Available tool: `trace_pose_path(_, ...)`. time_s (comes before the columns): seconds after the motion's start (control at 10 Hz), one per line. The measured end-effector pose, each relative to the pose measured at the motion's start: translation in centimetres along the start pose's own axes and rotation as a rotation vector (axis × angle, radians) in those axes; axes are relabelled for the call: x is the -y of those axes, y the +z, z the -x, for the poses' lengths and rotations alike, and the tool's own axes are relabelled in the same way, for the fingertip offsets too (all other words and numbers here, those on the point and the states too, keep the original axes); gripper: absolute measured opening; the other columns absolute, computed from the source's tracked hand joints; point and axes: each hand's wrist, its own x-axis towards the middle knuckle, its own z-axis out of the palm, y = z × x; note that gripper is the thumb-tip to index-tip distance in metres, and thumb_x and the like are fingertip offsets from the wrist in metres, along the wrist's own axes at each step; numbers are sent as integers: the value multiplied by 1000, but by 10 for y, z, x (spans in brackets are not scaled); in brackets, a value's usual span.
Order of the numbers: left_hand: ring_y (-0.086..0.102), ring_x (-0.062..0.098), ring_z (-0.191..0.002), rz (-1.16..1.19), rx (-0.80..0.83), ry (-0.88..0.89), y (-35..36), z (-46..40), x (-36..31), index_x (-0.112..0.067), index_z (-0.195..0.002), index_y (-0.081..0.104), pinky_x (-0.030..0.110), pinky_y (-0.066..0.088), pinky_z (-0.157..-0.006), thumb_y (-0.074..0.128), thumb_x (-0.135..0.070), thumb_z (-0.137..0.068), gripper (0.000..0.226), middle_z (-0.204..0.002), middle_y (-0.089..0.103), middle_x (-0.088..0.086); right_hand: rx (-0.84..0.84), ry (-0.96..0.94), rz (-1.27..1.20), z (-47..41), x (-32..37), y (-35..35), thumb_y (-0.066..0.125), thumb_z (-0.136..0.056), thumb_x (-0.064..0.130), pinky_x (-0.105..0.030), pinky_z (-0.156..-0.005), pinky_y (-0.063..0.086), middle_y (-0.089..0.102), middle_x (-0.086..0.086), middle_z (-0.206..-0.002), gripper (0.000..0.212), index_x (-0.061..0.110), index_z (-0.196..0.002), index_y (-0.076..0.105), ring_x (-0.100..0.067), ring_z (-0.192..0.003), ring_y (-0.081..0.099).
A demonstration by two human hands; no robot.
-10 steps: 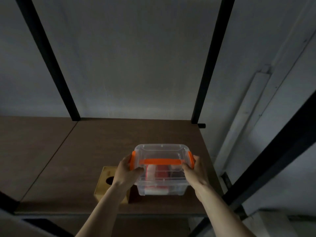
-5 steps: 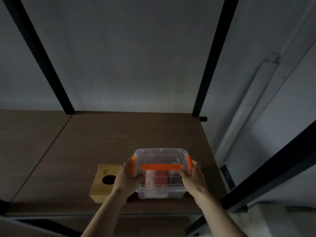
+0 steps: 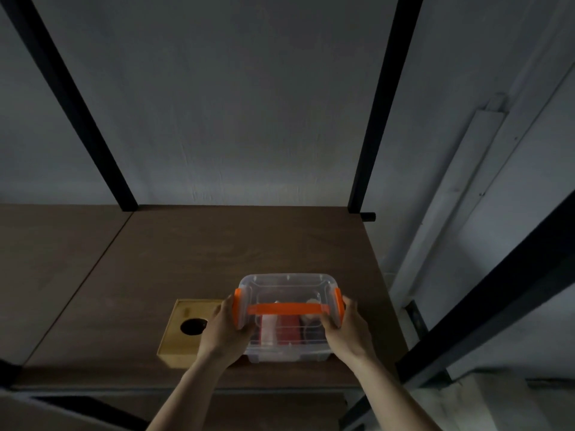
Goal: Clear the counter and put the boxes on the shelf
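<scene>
A clear plastic box (image 3: 287, 290) with orange side latches and an orange handle sits near the front right of the brown wooden shelf (image 3: 193, 256). Red and white items show through its walls. My left hand (image 3: 222, 332) grips its left side and my right hand (image 3: 345, 329) grips its right side. Just left of it a small yellow wooden box (image 3: 183, 343) with a round hole in its top rests on the shelf, partly hidden by my left hand.
Black metal uprights (image 3: 378, 104) rise from the back of the shelf against a grey wall. A black diagonal frame bar (image 3: 485, 309) crosses at the right. A seam (image 3: 93, 269) splits the shelf board into left and right panels.
The clear box has come down and nearer the shelf's front edge, beside the wooden box. Both hands have kept their hold on it.
</scene>
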Motion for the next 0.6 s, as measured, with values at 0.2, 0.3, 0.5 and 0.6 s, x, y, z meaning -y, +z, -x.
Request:
trace_pose_path(0.2, 65, 0, -61, -110, -90, 4, -6, 23, -11, -31, -109, 56, 13, 43, -47, 63, -49, -87, 29, -80, 66, -11, -23, -135, 191, 9, -2, -17, 51, -91, 62, -35, -89, 56, 59, 3, -128, 64, 26, -143, 41, -12, -109, 61)
trace_pose_path(0.3, 64, 2, -72, -152, -110, 48, -14, 36, -19, -34, -120, 56, 17, 45, -52, 59, -55, -87, 39, -98, 68, -10, -21, -176, 247, 21, 2, -29, 51, -91, 63, -36, -85, 59, 58, 4, -125, 56, 29, -136, 46, -11, -105, 63)
trace_pose_path(0.5, 57, 9, -90, -295, -142, 163, -30, 70, -30, -38, -138, 45, 21, 38, -55, 52, -63, -86, 58, -130, 60, -7, -24, -258, 352, 57, 12, -46, 51, -94, 57, -33, -85, 56, 62, 7, -122, 45, 31, -130, 51, -12, -107, 62)
trace_pose_path(0.6, 63, 17, -103, -317, -150, 215, -41, 90, -29, -40, -133, 48, 31, 47, -66, 51, -65, -83, 56, -129, 61, -8, -79, -271, 380, 77, 14, -49, 52, -94, 54, -30, -83, 53, 62, 5, -124, 43, 30, -130, 51, -14, -110, 61)
